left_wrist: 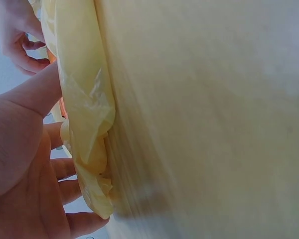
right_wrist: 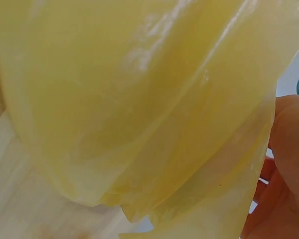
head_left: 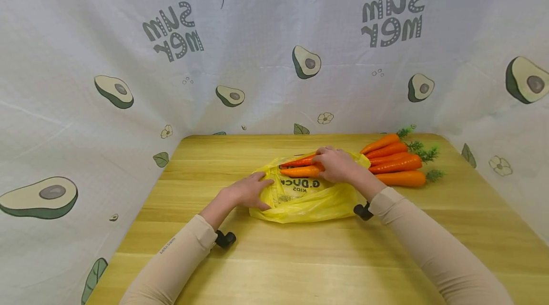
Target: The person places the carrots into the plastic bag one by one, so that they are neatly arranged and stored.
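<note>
A yellow plastic bag (head_left: 317, 207) with dark lettering lies on the table, its film rumpled. Two carrots, one orange (head_left: 296, 171) and one redder (head_left: 298, 161), lie over the bag with their thin ends pointing left. My right hand (head_left: 336, 164) grips them from above, covering their thicker ends. At the bag's left end my left hand (head_left: 249, 191) rests with fingers spread, thumb near the front edge. In the left wrist view its fingers (left_wrist: 65, 191) reach behind the yellow film. Bag film hides most of the right hand in the right wrist view.
Several more carrots (head_left: 396, 164) with leafy green tops lie side by side just right of the bag. The wooden table (head_left: 279, 257) meets a white curtain (head_left: 266, 47) printed with avocados at the back and sides.
</note>
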The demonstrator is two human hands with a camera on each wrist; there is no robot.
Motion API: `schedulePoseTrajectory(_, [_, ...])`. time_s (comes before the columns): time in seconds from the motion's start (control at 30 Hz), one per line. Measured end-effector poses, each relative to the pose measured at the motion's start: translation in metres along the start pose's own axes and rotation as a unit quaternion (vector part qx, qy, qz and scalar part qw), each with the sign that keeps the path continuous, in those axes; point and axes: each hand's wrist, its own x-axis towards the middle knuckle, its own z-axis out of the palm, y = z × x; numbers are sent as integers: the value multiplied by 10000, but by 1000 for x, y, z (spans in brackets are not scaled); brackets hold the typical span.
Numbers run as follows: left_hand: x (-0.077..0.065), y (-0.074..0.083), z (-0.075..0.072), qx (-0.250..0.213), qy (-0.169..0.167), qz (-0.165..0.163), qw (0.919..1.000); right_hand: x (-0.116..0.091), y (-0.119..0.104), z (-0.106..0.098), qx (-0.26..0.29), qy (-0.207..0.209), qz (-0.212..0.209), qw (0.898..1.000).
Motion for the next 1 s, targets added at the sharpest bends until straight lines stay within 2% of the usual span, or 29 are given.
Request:
schedulePoseTrajectory(0.57, [-1,-1,1,48,0,0,10000,-4,-3,2,-224,202,-39,9995])
schedulePoseTrajectory(1.0, [-2,1,0,1,11,-10,10000,-9,0,-10,222,321,-150,9991])
